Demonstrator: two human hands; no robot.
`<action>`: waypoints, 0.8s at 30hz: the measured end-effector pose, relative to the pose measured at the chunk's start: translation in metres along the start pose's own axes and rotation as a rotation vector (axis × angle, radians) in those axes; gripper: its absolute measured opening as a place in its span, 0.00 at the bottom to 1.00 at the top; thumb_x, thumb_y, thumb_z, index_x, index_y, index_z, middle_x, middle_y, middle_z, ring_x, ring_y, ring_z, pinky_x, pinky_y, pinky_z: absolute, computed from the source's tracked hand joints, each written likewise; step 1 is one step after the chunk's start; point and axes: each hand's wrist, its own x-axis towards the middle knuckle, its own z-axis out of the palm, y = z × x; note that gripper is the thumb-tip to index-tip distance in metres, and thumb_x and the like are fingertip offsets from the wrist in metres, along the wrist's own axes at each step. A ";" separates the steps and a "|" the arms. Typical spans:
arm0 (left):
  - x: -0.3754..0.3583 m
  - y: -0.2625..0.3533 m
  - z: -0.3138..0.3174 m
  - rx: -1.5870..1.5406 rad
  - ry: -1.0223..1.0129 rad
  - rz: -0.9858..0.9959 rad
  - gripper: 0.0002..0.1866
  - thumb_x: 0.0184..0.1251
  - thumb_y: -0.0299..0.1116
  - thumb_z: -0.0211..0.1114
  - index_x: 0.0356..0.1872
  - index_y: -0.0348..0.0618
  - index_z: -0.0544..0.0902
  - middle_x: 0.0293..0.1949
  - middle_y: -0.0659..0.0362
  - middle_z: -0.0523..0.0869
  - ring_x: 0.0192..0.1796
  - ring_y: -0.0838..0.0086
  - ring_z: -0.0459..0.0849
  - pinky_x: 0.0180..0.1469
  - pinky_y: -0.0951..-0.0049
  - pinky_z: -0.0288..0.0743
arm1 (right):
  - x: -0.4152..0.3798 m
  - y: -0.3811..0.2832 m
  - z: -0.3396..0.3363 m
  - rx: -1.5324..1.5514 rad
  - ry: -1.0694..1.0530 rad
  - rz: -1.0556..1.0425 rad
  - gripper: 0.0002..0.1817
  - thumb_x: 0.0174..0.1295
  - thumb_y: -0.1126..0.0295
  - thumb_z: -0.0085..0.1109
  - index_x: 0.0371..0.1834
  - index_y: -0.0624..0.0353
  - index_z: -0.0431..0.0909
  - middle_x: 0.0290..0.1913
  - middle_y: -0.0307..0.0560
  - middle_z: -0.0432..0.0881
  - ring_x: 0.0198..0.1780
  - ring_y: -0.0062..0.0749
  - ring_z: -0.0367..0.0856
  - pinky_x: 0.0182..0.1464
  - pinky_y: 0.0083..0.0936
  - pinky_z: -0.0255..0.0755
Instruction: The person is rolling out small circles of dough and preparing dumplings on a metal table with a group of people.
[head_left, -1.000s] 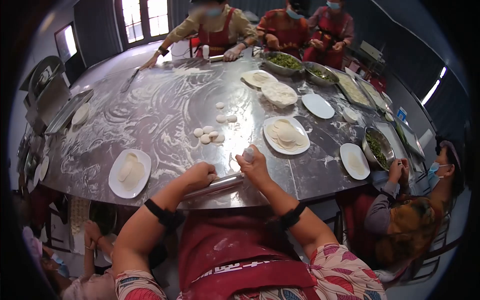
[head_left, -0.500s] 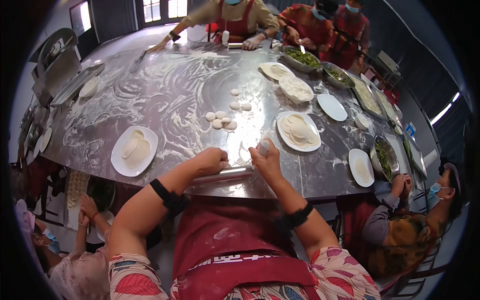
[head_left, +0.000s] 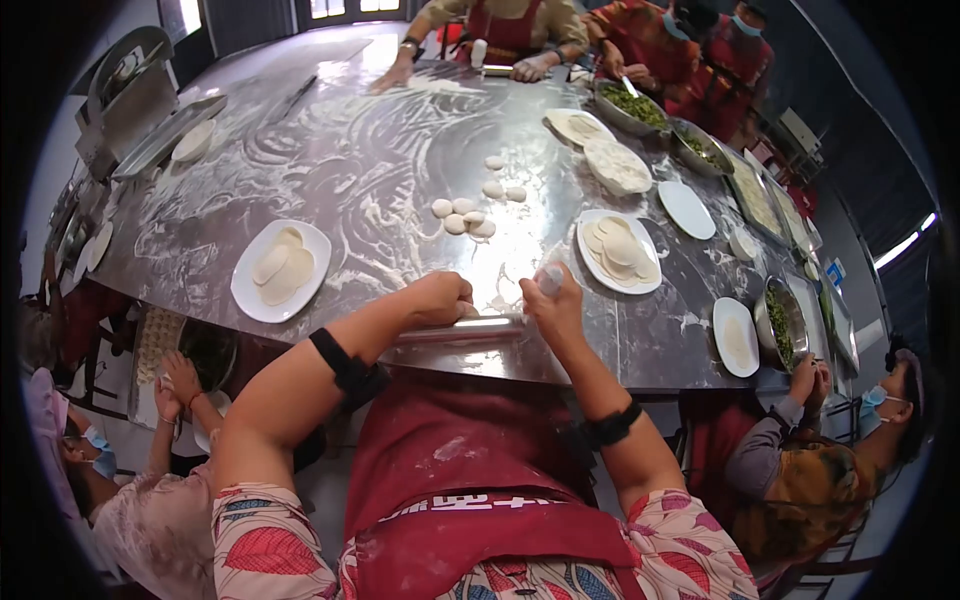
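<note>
My right hand is closed around the pale handle of a metal dough roller. The roller's shiny cylinder lies across the table near its front edge. Just behind the cylinder, my left hand is closed, fingertips down at the table, pinching what looks like a whitish piece of dough, mostly hidden. Small dough pieces sit in a loose cluster beyond my hands. Flat round wrappers are stacked on a white plate to the right, and more wrappers lie on another plate at left.
Flour streaks cover the metal table. At the right stand bowls of green filling, a flour dish, an oval plate and trays. Co-workers sit at both sides; others stand across. A metal stand is at far left.
My view has shifted slightly, so the table appears moved right. Both my hands stay at the roller. Across the table, a co-worker's hand has moved away from a thin tool, right along the tabletop.
</note>
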 end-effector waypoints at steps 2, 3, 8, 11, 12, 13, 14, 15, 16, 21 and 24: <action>0.001 -0.007 0.004 0.026 -0.049 0.040 0.12 0.50 0.29 0.62 0.36 0.37 0.82 0.30 0.47 0.84 0.36 0.57 0.83 0.41 0.62 0.74 | -0.030 -0.011 -0.011 0.001 -0.013 0.049 0.10 0.56 0.74 0.61 0.27 0.60 0.68 0.18 0.38 0.74 0.20 0.18 0.73 0.23 0.19 0.67; 0.003 -0.015 0.008 0.066 0.020 0.100 0.09 0.48 0.27 0.62 0.33 0.36 0.81 0.27 0.49 0.83 0.33 0.62 0.82 0.38 0.64 0.73 | -0.041 -0.011 -0.014 0.066 -0.030 0.048 0.09 0.56 0.74 0.62 0.27 0.60 0.68 0.19 0.38 0.74 0.20 0.18 0.73 0.23 0.19 0.68; -0.004 -0.013 0.004 -0.123 -0.031 0.005 0.07 0.50 0.30 0.64 0.28 0.38 0.78 0.22 0.54 0.79 0.28 0.71 0.77 0.33 0.68 0.71 | -0.035 0.003 -0.014 0.042 -0.024 -0.048 0.09 0.57 0.75 0.61 0.27 0.59 0.68 0.19 0.38 0.75 0.20 0.19 0.73 0.23 0.18 0.67; 0.006 -0.011 0.003 -0.011 0.000 0.020 0.10 0.56 0.35 0.64 0.34 0.38 0.81 0.31 0.49 0.84 0.34 0.63 0.81 0.38 0.65 0.72 | -0.002 0.008 -0.004 -0.013 -0.035 -0.082 0.09 0.56 0.75 0.61 0.27 0.60 0.68 0.19 0.38 0.75 0.20 0.19 0.73 0.23 0.18 0.67; 0.008 -0.010 0.002 0.005 0.007 0.000 0.11 0.56 0.34 0.64 0.34 0.37 0.81 0.32 0.48 0.84 0.36 0.61 0.83 0.39 0.65 0.73 | 0.003 0.008 -0.002 -0.005 -0.028 -0.072 0.09 0.56 0.75 0.61 0.27 0.60 0.68 0.19 0.38 0.75 0.20 0.19 0.73 0.23 0.18 0.67; 0.009 -0.007 0.000 0.003 -0.034 0.016 0.10 0.55 0.33 0.63 0.34 0.37 0.81 0.31 0.48 0.84 0.35 0.61 0.83 0.39 0.65 0.73 | 0.005 0.006 0.000 -0.001 -0.020 -0.065 0.09 0.56 0.75 0.61 0.27 0.60 0.68 0.19 0.38 0.75 0.20 0.19 0.73 0.23 0.18 0.67; 0.009 -0.005 -0.002 -0.001 -0.072 0.036 0.09 0.55 0.32 0.62 0.34 0.36 0.81 0.31 0.48 0.84 0.35 0.62 0.82 0.38 0.65 0.73 | -0.001 0.002 -0.001 0.004 -0.016 -0.029 0.09 0.57 0.75 0.61 0.27 0.60 0.68 0.19 0.38 0.75 0.20 0.18 0.73 0.23 0.18 0.67; 0.009 -0.006 -0.002 0.028 -0.062 0.043 0.09 0.54 0.30 0.62 0.33 0.36 0.81 0.30 0.49 0.84 0.34 0.62 0.82 0.37 0.65 0.73 | -0.017 -0.005 -0.006 0.006 -0.014 0.007 0.09 0.57 0.75 0.60 0.27 0.60 0.68 0.19 0.38 0.75 0.20 0.18 0.73 0.23 0.17 0.67; 0.007 -0.008 0.000 0.054 -0.056 0.050 0.08 0.54 0.29 0.61 0.33 0.36 0.81 0.29 0.49 0.84 0.34 0.63 0.82 0.37 0.64 0.73 | -0.033 -0.008 -0.011 0.006 -0.011 0.047 0.09 0.57 0.75 0.60 0.27 0.60 0.68 0.19 0.38 0.75 0.20 0.18 0.74 0.23 0.17 0.67; 0.005 -0.020 0.002 -0.059 -0.017 -0.027 0.07 0.51 0.27 0.60 0.31 0.36 0.81 0.26 0.51 0.83 0.33 0.65 0.81 0.36 0.64 0.73 | -0.063 -0.005 -0.017 0.087 -0.040 0.026 0.08 0.57 0.77 0.59 0.28 0.59 0.68 0.19 0.38 0.75 0.21 0.17 0.74 0.24 0.17 0.69; 0.006 -0.019 0.002 -0.088 -0.042 -0.031 0.08 0.52 0.29 0.61 0.32 0.36 0.81 0.28 0.50 0.83 0.35 0.64 0.82 0.38 0.65 0.73 | -0.027 0.002 -0.010 0.063 -0.032 -0.013 0.08 0.57 0.76 0.60 0.28 0.60 0.68 0.20 0.38 0.75 0.21 0.17 0.74 0.23 0.17 0.68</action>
